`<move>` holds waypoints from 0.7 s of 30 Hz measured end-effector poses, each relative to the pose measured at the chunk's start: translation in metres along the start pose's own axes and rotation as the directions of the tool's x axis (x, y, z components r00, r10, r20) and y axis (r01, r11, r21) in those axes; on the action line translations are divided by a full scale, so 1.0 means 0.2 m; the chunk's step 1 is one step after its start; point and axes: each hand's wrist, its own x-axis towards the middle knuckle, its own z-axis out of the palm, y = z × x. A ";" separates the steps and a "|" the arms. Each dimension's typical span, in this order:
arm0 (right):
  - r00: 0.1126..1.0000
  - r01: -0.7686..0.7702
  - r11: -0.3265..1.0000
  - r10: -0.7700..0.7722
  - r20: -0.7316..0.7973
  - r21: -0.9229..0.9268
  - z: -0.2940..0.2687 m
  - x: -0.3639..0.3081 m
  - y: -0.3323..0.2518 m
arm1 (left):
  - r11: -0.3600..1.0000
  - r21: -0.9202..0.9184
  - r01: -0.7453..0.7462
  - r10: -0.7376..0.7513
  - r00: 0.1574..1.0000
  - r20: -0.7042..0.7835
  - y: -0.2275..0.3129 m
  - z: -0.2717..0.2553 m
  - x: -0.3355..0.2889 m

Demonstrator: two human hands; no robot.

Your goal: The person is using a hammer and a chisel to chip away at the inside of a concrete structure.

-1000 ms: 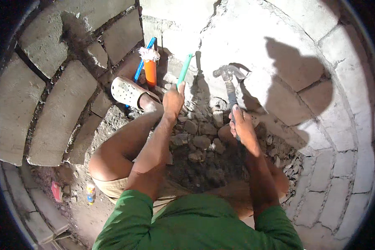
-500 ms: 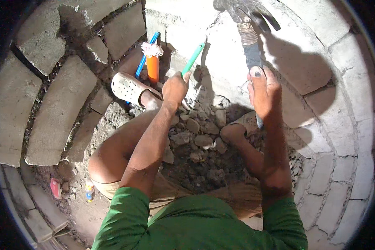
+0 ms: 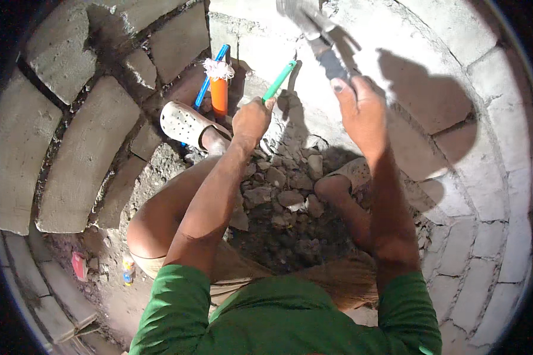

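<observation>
My left hand (image 3: 251,123) is closed around a slim green handle (image 3: 280,80) with a small hole near its upper end. What lies at its lower end is mostly hidden by my hand. In my right hand (image 3: 363,118) is a claw hammer (image 3: 327,58), its grip wrapped in dark tape. The hammer's head is smeared by motion, raised up and left over the brightly lit pale blocks. Below my hands, between my feet, lies a heap of broken stone (image 3: 284,183).
Beside my left foot, in a pale clog (image 3: 183,121), stand an orange cylinder (image 3: 219,97) topped with pinkish fluff and a blue rod (image 3: 210,77). Stone blocks (image 3: 89,154) with deep gaps curve around me. A red packet (image 3: 79,266) and small bottle (image 3: 128,270) lie lower left.
My right hand has tipped the hammer left, and its head has swung left toward the green handle's side. My left hand has barely shifted.
</observation>
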 end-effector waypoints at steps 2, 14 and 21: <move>0.985 0.106 0.994 -0.108 -0.133 -0.023 0.00 -0.01 -0.02 | 1.000 -0.007 -0.007 0.007 1.000 0.009 0.01 -0.01 0.01; 0.926 -0.313 0.937 0.337 0.168 -0.156 0.20 -0.20 0.44 | 0.933 0.266 -0.243 0.164 0.944 0.287 0.26 -0.38 0.38; 0.598 -0.795 0.581 0.701 0.390 0.176 0.21 -0.85 0.57 | 0.975 -0.039 -0.217 0.196 0.772 0.605 -0.25 0.11 0.02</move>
